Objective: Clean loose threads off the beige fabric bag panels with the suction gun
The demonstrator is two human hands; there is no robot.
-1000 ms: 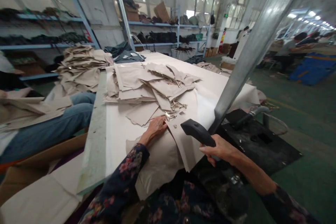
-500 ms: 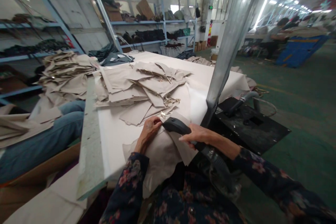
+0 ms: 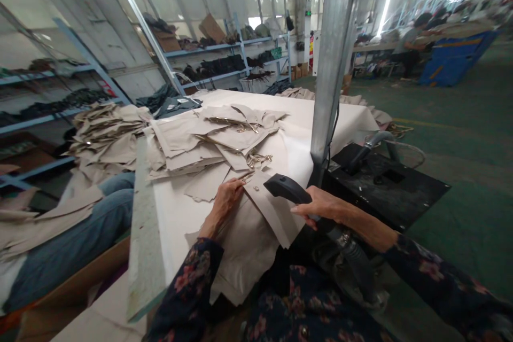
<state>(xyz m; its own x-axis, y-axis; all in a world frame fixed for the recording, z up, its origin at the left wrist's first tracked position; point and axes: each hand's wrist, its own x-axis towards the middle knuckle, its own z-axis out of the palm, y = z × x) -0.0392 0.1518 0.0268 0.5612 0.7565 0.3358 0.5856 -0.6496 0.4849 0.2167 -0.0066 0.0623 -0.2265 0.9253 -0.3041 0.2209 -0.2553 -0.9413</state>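
My left hand (image 3: 227, 200) pinches the upper edge of a beige fabric piece (image 3: 244, 246), which drapes over the front edge of the table toward my lap. A narrower beige panel (image 3: 276, 208) with a small metal clasp (image 3: 256, 188) lies beside my left fingers. My right hand (image 3: 320, 207) is wrapped round a black hand-held suction nozzle (image 3: 286, 188) with a ribbed hose running down from it. The nozzle's tip hovers over the narrow panel, apart from my left hand. Just beyond lies a loose pile of beige fabric pieces (image 3: 208, 141), some with brass-coloured zips or clasps (image 3: 258, 159).
A metal post (image 3: 331, 64) rises at the table's right side, next to a black machine box (image 3: 393, 181). More beige pieces (image 3: 108, 133) are stacked at left, near a person's jeans-clad legs (image 3: 80, 240). Blue shelves (image 3: 224, 47) stand behind the white-covered table (image 3: 296, 104).
My right hand has drawn the nozzle to the right, away from my left fingers, uncovering the narrow panel and its clasp. My left hand keeps its hold on the fabric. The view has shifted slightly.
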